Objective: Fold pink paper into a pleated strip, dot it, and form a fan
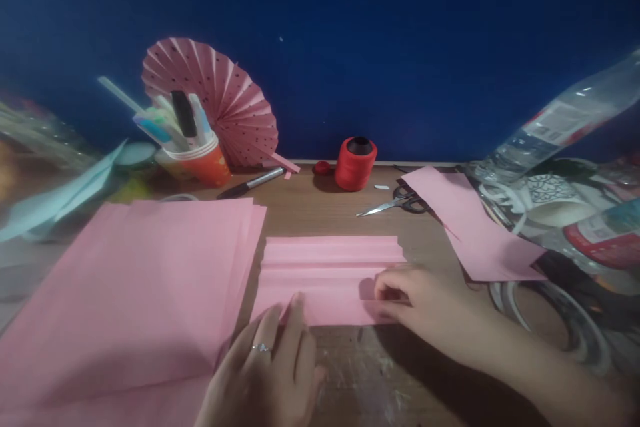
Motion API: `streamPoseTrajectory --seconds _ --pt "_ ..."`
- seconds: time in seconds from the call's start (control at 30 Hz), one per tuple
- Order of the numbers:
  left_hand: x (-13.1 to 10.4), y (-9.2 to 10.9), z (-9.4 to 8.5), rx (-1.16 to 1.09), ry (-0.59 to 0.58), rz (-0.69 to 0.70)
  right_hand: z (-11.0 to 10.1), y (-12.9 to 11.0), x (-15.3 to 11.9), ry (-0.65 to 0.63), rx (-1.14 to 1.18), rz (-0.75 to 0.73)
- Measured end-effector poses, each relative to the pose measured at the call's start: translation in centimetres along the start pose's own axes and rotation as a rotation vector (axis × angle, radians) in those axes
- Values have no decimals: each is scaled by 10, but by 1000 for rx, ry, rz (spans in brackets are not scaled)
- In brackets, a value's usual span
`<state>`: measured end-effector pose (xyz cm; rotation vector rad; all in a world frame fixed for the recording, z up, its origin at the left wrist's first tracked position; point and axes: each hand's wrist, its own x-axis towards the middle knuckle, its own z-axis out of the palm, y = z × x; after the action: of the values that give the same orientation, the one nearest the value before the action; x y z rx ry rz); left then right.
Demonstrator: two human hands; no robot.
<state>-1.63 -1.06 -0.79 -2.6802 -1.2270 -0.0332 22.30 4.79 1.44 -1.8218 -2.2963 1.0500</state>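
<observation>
From afar, I judge pleating is in hand: my left hand [283,353] rests loose fingers on the paper [327,279] mid-desk [305,213], my right hand [417,300] curls at its right end, pinch unclear; next calls for an even crease.

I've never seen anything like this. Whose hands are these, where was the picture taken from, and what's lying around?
There's no machine here: these are a person's own bare hands, seen in one picture from a camera worn on the head, looking forward and down. The left hand rests its fingers on a creased, rectangular pink paper sheet. The right hand curls its fingers at that sheet's right side; whether they pinch it, I can't tell. On the brown wooden-looking tabletop, a stack of flat pink paper sheets lies to the left. Farther back are a red cylindrical spool and dark-handled metal scissors.
</observation>
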Motion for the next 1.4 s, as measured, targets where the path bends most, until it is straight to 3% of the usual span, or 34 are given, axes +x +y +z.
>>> streamPoseTrajectory --seconds 0.33,0.9,1.13,1.27,1.4 --pt "5 -3 3 8 -68 173 -8 9 -3 15 -117 119" --pt "1 0 12 -42 19 21 -9 12 -5 -24 -196 120" --pt "3 -8 9 28 16 148 -8 18 -7 -11 -212 59" --pt "4 -8 8 -4 15 126 -2 22 -6 51 -272 56" --pt "4 -6 8 -23 6 112 -1 25 -5 14 -255 54"
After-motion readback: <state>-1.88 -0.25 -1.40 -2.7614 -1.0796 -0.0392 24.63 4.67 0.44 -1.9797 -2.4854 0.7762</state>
